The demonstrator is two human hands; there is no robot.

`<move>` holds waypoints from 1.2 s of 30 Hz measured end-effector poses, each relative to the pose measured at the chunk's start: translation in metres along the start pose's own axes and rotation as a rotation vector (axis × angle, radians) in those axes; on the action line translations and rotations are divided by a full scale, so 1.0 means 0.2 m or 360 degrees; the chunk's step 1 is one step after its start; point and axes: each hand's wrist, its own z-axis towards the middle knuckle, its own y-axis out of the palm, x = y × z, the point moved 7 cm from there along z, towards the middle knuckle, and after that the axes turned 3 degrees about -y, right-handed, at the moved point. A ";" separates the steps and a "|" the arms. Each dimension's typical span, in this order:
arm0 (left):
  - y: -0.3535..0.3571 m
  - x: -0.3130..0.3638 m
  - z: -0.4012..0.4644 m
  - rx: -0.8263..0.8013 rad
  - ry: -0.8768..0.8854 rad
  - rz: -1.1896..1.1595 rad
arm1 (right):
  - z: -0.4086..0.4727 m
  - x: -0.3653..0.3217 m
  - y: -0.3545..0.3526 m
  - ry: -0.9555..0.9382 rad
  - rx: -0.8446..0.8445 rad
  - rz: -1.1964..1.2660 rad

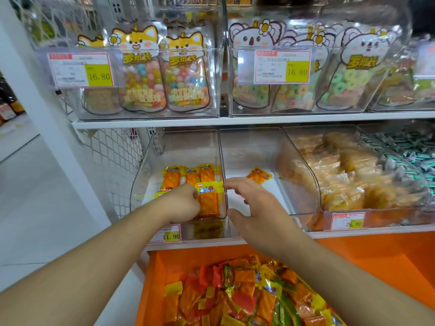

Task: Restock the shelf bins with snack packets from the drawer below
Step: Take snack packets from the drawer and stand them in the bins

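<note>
My left hand is inside the left clear bin on the lower shelf, its fingers curled round an orange-and-yellow snack packet at the bin's front. Three similar packets lie behind it. My right hand hovers with spread, relaxed fingers over the front of the middle clear bin, holding nothing. One orange packet lies alone in that bin. Below, the open orange drawer holds several mixed orange, red and yellow packets.
A third bin at the right is full of orange wrapped snacks, and green-white sweets fill a bin at the far right. Clear bins of candy pouches stand on the upper shelf. Price tags line the shelf edge. A white post rises at the left.
</note>
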 end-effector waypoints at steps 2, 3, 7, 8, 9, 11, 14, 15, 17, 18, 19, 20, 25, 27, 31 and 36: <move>0.00 0.02 -0.01 -0.0017 0.0008 -0.0019 | 0.00 0.00 0.00 0.0010 -0.0008 0.0002; 0.00 0.03 -0.01 -0.0032 0.0011 -0.0013 | -0.01 0.00 -0.01 0.0011 -0.0008 0.0006; 0.05 0.05 -0.02 -0.0128 0.0034 -0.0036 | -0.01 -0.01 -0.01 0.0006 -0.0023 0.0000; 0.06 0.05 -0.02 -0.0151 0.0040 -0.0012 | -0.02 -0.01 -0.01 0.0012 -0.0025 0.0002; 0.06 0.05 -0.02 -0.0160 0.0048 0.0039 | -0.02 -0.01 -0.02 0.0027 -0.0025 0.0008; 0.05 0.06 -0.04 -0.0160 0.0072 0.0130 | -0.03 0.00 -0.02 0.0065 -0.0031 0.0017; 0.04 0.09 -0.11 -0.0098 0.0135 0.0156 | -0.05 0.01 -0.03 0.0086 -0.0038 0.0003; 0.03 0.10 -0.13 -0.0044 0.0168 0.0151 | -0.06 0.01 -0.04 0.0095 -0.0041 0.0008; 0.02 0.12 -0.19 0.0098 0.0251 0.0139 | -0.09 0.02 -0.07 0.0115 -0.0041 0.0038; 0.01 0.13 -0.23 0.0185 0.0286 0.0118 | -0.10 0.02 -0.08 0.0118 -0.0037 0.0052; 0.01 0.14 -0.28 0.0286 0.0329 0.0088 | -0.12 0.02 -0.09 0.0111 -0.0025 0.0057; 0.01 0.15 -0.33 0.0398 0.0384 0.0042 | -0.15 0.03 -0.11 0.0099 -0.0009 0.0048; 0.13 0.16 -0.63 0.0834 0.0747 -0.0305 | -0.31 0.14 -0.13 0.0113 -0.0039 -0.0033; 0.28 0.13 -0.68 0.0802 0.0777 -0.0382 | -0.40 0.23 -0.09 0.0173 -0.0166 -0.0095; 0.75 0.03 -0.64 0.0335 0.0548 -0.0389 | -0.58 0.53 0.10 0.0424 -0.0472 -0.0388; 1.29 -0.20 -0.53 -0.0108 0.0241 -0.0147 | -0.78 0.87 0.39 0.0726 -0.0760 -0.0416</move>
